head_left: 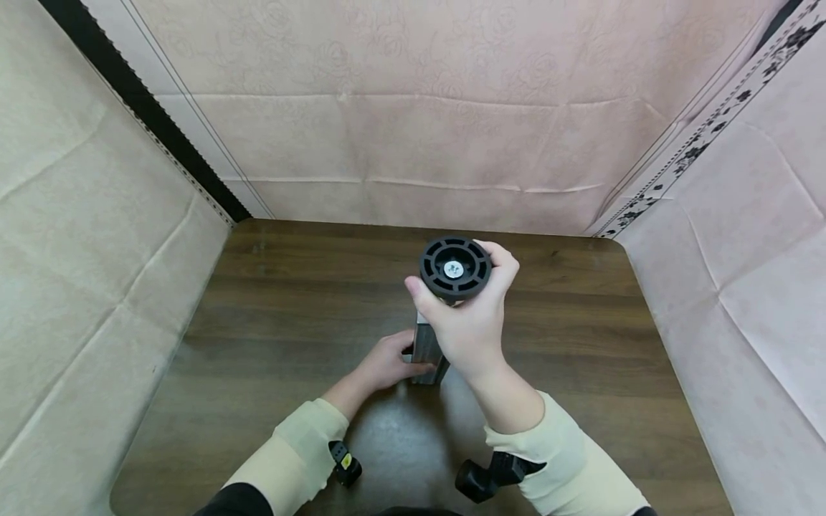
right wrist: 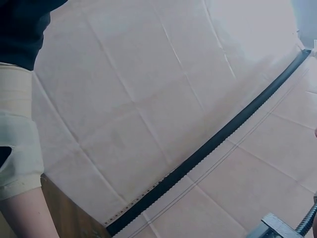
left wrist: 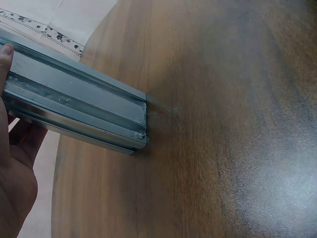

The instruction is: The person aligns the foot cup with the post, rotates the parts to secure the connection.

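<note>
My left hand [head_left: 387, 362] grips a silver slotted aluminium profile [head_left: 426, 351] from the left side. In the left wrist view, the thumb lies along one face of the profile [left wrist: 74, 94] and fingers reach underneath. Its lower end is at the tabletop; whether it touches is hard to tell. Above the profile is a black round levelling foot [head_left: 474, 278] with a screw head in its centre, facing up. My right hand [head_left: 476, 326] holds this foot around its edge, thumb on the left. The right wrist view catches the foot's threaded rod [right wrist: 307, 221] beside a metal end [right wrist: 272, 228].
A brown wood-grain table [head_left: 290, 301] lies under both hands. Pale patterned sheets [head_left: 419, 143] rise behind it and at both sides. Black camera mounts [head_left: 500, 473] are strapped to the wrists.
</note>
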`<action>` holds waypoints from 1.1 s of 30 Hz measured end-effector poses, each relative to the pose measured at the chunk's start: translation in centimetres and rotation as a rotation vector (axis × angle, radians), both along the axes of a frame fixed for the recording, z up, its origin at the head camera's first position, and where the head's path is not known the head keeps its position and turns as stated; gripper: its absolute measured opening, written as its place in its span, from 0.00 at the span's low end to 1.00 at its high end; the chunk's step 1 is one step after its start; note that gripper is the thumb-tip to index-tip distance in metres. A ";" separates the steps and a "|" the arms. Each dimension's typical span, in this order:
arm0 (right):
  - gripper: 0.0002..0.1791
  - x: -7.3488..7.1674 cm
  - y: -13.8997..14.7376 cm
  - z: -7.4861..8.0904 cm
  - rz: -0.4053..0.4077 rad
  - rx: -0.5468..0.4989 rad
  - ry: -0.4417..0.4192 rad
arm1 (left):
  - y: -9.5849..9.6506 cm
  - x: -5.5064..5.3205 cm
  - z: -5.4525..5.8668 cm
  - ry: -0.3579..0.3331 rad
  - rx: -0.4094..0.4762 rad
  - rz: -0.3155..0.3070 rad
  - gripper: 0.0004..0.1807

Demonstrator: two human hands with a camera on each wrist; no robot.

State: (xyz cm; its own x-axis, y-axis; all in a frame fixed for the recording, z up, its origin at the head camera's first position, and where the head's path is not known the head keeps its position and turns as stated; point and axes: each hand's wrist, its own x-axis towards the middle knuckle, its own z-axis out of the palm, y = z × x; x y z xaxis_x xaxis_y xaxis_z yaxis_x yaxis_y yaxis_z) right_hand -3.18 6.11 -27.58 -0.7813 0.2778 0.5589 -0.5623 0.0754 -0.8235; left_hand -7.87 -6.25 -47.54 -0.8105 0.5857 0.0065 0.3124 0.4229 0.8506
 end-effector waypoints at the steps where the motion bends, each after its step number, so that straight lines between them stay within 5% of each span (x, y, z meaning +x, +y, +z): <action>1: 0.38 0.0 -0.1 0.0 -0.001 -0.007 0.017 | 0.0 0.0 0.0 0.002 0.005 0.001 0.20; 7: 0.40 0.1 -0.3 -0.3 0.043 -0.048 0.051 | 0.0 0.0 0.1 0.008 0.003 0.009 0.19; 17: 0.54 0.2 1.1 0.6 -0.076 0.117 0.043 | -0.1 -0.1 0.1 0.015 -0.016 0.010 0.21; 22: 0.58 -0.3 2.3 1.4 0.009 0.154 0.027 | -0.1 -0.1 0.0 0.037 -0.013 0.004 0.22; 26: 0.61 -1.7 4.0 1.9 0.236 0.180 0.024 | -0.1 -0.1 0.0 0.053 -0.010 -0.001 0.22; 33: 0.57 -5.5 7.1 2.1 0.869 0.263 0.111 | -0.2 -0.1 -0.2 0.052 -0.034 -0.016 0.22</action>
State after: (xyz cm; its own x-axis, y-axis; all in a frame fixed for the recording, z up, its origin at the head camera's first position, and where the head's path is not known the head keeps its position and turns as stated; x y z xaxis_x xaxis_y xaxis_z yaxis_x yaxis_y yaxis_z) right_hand -8.69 13.23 -25.52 -0.5939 -0.5303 0.6050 -0.5833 -0.2341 -0.7778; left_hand -7.98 -6.46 -47.78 -0.8000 0.5994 0.0284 0.3630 0.4457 0.8183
